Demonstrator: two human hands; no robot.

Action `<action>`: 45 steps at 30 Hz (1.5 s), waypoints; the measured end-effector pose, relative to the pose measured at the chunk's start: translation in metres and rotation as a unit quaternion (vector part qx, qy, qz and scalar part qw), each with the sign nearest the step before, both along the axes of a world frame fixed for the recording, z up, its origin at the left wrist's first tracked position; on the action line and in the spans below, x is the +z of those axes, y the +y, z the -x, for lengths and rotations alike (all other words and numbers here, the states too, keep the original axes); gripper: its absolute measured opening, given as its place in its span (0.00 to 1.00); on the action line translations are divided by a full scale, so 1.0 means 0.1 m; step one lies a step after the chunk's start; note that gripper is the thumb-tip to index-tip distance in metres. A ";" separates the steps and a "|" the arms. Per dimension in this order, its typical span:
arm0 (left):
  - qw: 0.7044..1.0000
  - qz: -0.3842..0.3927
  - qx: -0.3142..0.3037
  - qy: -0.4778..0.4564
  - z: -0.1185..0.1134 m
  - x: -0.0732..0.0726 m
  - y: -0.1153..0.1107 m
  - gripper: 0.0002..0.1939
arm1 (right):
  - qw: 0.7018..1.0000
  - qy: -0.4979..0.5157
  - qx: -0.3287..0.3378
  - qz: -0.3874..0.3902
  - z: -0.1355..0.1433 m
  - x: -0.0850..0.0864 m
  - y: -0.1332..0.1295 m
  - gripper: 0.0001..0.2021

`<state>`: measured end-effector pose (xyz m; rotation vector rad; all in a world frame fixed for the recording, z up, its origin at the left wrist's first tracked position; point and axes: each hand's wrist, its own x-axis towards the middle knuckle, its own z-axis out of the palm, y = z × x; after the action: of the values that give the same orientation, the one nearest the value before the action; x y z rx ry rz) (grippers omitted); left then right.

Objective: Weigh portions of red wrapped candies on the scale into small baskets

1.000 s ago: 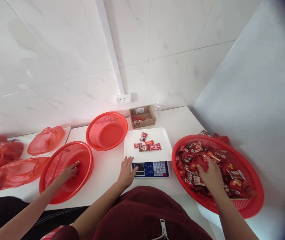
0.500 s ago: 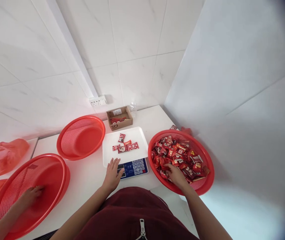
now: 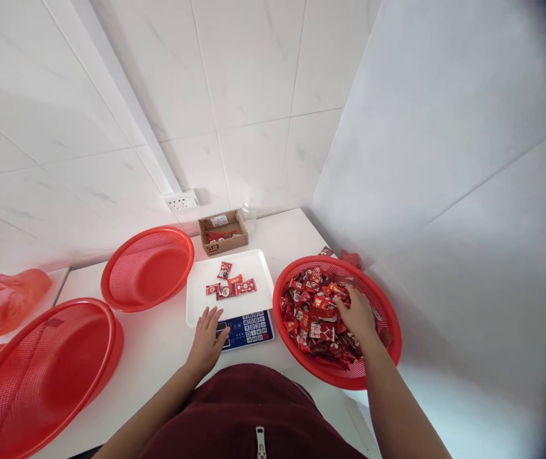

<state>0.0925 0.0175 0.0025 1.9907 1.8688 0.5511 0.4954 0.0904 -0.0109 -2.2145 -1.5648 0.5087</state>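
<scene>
My left hand (image 3: 208,341) rests with its fingers spread at the front left corner of a digital scale, partly over the blue keypad panel (image 3: 249,330). Several small red wrapped candies (image 3: 225,290) lie on the scale's white tray (image 3: 258,306). To the right, my right hand (image 3: 361,315) reaches into a round red plastic basket (image 3: 395,331). Its fingers are apart and touch the heap of red-wrapped candies (image 3: 318,312); the fingertips are partly hidden among the wrappers.
Two more red baskets stand to the left, one at the back (image 3: 158,274) and one nearer (image 3: 62,363). A small cardboard box (image 3: 225,236) with red packets sits behind the scale. Red plastic bags (image 3: 5,303) lie far left. White walls (image 3: 249,153) close off back and right.
My right hand has moved right and farther back across the candy heap. Another person's hand has left the near left basket. My left hand stays by the scale; the view has shifted slightly.
</scene>
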 end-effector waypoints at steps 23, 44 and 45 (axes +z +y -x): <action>0.943 0.276 -0.148 -0.113 -1.19 0.25 0.34 0.23 | 0.989 0.120 0.073 -0.054 -0.25 0.11 -0.03 0.22; 0.905 0.313 -0.086 -0.274 -1.34 -0.11 0.35 0.17 | 0.934 0.083 0.322 0.127 0.37 0.05 -0.44 0.25; 0.902 0.313 -0.086 -0.286 -1.34 -0.11 0.35 0.17 | 0.928 0.104 0.331 0.139 0.32 0.08 -0.47 0.24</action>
<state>0.2268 0.0526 -0.0081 1.3517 1.2717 0.3615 0.4634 0.0430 -0.0031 -1.6733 -2.2103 1.1758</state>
